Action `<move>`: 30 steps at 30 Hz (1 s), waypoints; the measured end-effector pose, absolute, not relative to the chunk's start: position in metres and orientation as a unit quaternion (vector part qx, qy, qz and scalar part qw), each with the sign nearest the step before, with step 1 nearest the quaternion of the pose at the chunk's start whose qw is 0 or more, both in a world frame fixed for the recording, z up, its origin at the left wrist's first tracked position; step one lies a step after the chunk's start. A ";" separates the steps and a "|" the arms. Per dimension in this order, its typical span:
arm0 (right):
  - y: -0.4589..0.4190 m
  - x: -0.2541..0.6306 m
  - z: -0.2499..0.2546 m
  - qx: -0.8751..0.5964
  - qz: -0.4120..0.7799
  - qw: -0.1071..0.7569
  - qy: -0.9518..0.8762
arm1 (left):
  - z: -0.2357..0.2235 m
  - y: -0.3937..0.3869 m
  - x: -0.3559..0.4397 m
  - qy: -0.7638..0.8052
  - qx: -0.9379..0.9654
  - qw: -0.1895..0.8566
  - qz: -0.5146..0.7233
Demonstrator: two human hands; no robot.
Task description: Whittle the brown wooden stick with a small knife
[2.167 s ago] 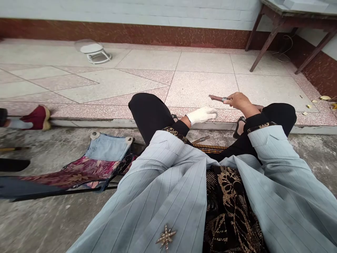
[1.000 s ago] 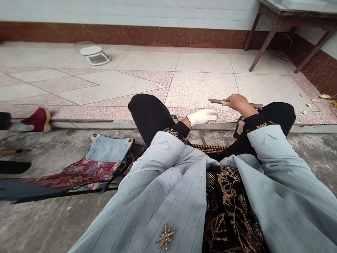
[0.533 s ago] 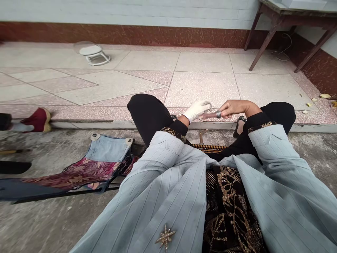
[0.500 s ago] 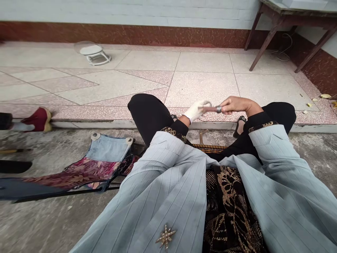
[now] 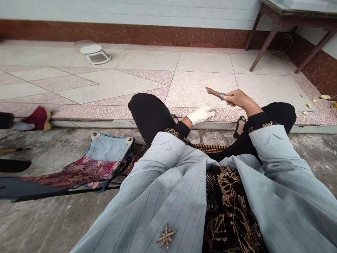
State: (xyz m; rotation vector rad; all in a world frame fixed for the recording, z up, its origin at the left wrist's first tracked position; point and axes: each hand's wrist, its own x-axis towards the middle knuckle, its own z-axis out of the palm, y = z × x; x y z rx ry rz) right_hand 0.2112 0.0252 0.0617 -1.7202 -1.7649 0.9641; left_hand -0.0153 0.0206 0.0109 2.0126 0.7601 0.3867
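Note:
My right hand (image 5: 234,98), bare, is closed on the end of a short brown stick (image 5: 214,92). A silvery band (image 5: 222,96) is wound round the stick close to my fingers, and its free end points left and slightly up. My left hand (image 5: 202,115) wears a white knitted glove and sits lower, between my knees, apart from the stick. Its fingers are pressed together, with a small grey rounded thing (image 5: 215,112) at their tips that is too small to make out.
A low folding chair (image 5: 105,151) with denim and flowered cloth stands at my left, past it a person's red shoe (image 5: 39,118). Ahead, a tiled step (image 5: 147,58) carries a small white stool (image 5: 93,51). A wooden table (image 5: 279,17) stands at the far right.
The stick has risen in my right hand and tilted, its free end now higher. My gloved left hand has come away from the stick and dropped slightly lower and to the right.

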 end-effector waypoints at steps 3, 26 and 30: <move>0.025 0.206 0.062 -0.678 0.279 0.155 -0.662 | 0.011 0.020 -0.016 0.291 0.861 0.394 0.139; 0.017 0.215 0.078 -0.533 0.461 0.442 -0.556 | 0.015 0.022 -0.017 0.219 0.688 0.656 0.219; 0.023 0.212 0.069 -0.601 0.408 0.386 -0.568 | 0.013 0.020 -0.017 0.225 0.701 0.649 0.194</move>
